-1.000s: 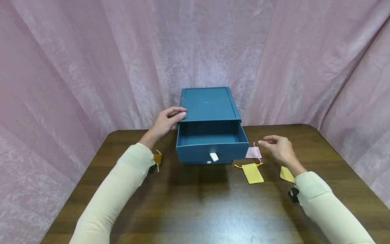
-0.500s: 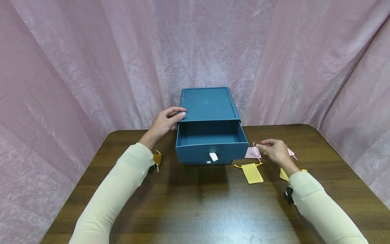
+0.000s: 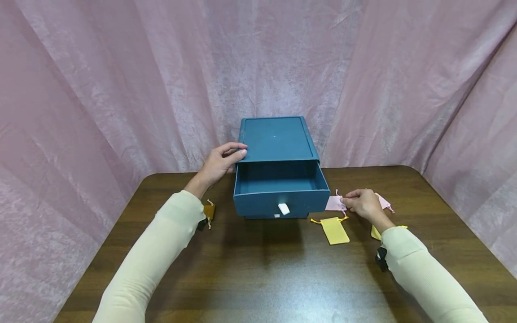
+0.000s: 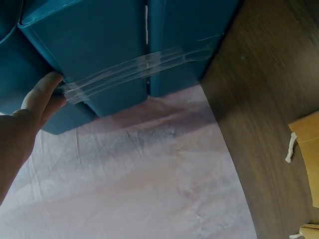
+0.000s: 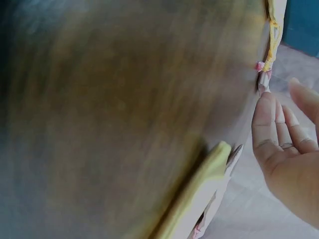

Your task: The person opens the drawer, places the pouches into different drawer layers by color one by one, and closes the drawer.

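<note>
A blue plastic drawer box (image 3: 278, 139) stands at the back of the table with its drawer (image 3: 282, 199) pulled out. The left hand (image 3: 214, 166) rests on the box's left upper edge, its index finger and thumb stretched onto the top. To the box's right, the right hand (image 3: 365, 204) reaches low over the table, its fingertips at the edge of a pink drawstring pouch (image 3: 333, 203). A gap shows between thumb and fingers in the right wrist view. In front of that pouch lies a yellow drawstring pouch (image 3: 335, 231).
Another pink pouch (image 3: 383, 202) and another yellow pouch (image 3: 375, 233) lie partly hidden by the right arm. Ochre pouches (image 4: 310, 154) are left of the box. Clear tape (image 4: 144, 67) runs along the box's side. A pink curtain (image 3: 278, 58) hangs behind the table.
The right hand has moved down and slightly left to the pink pouch, uncovering another pink pouch behind it. The left hand stays on the box; the drawer has not moved.
</note>
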The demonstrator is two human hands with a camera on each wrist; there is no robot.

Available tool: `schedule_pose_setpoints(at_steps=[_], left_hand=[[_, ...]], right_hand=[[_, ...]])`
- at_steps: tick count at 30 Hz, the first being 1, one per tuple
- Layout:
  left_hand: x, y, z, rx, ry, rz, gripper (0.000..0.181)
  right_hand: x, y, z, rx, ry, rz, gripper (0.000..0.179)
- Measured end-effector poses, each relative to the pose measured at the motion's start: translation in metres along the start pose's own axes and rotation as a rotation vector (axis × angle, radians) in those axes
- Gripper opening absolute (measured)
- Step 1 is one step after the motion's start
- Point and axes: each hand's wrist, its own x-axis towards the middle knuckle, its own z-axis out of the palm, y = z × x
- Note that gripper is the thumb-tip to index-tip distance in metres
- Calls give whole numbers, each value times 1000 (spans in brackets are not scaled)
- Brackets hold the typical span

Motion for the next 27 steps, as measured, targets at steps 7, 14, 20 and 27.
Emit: schedule_pose_setpoints(at_steps=[7,14,20,27], left_hand=[[-1,3,0,2,-3,11,36],[-1,-1,-1,20,-1,-10,36],[-2,0,-1,-1,-5,-1,36],[-2,2,-1,-16,0,1,36]], right_hand=[[1,4,1,-18,-54,35,22],[3,7,4,20,-86,52,14],[1,3,2,94,-97,62,17],[-4,-5,-4,192,-97,30,25]])
